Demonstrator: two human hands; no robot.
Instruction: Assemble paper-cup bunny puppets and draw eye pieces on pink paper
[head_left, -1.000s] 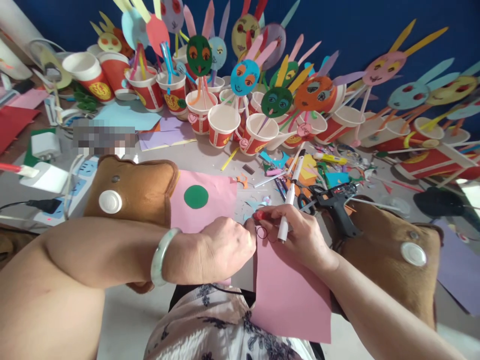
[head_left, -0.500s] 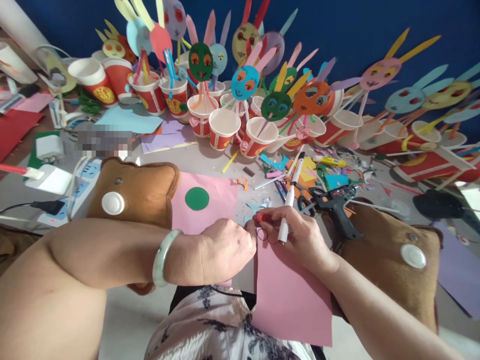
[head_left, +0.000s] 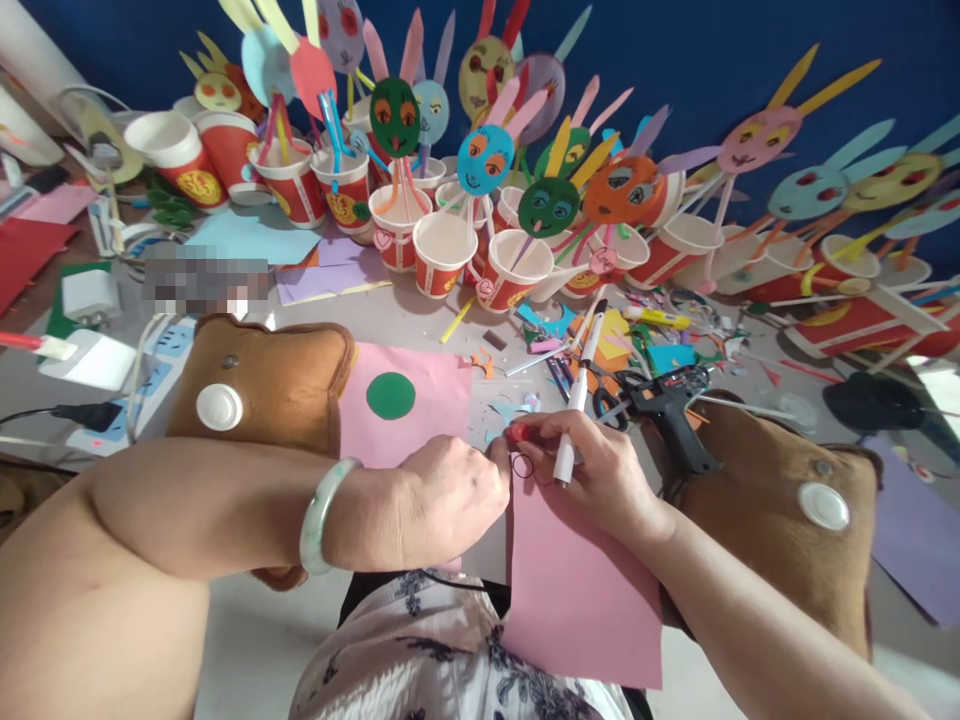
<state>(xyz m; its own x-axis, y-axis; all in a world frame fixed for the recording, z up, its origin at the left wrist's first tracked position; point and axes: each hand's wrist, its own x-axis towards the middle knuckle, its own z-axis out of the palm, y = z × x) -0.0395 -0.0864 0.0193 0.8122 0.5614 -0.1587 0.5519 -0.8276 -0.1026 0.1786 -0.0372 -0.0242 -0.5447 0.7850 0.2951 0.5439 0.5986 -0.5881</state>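
A white marker pen point(head_left: 576, 410) slants up between the fingers of my right hand point(head_left: 600, 465). The same hand's thumb and fingertips press a small round red piece point(head_left: 517, 432), perhaps a cap, at the top edge of a pink sheet of paper point(head_left: 585, 590). Dark circle outlines are drawn on the sheet just below it. My left hand point(head_left: 454, 500) is closed in a pinch at the sheet's upper left corner, its thumb close to the red piece; its fingertips are mostly hidden. The pink sheet hangs over the table edge above my lap.
Paper cups point(head_left: 446, 255) with rabbit-faced paper figures line the back. Ahead lie paper scraps point(head_left: 611, 340), scissors point(head_left: 611, 400) and a black glue gun point(head_left: 679, 415). Brown cushions point(head_left: 277, 380) lie either side. A green disc point(head_left: 391, 395) rests on more pink paper point(head_left: 442, 385).
The view has shifted slightly, so everything sits a little further left. Both hands keep nearly the same pose, with the red piece and marker pen in place.
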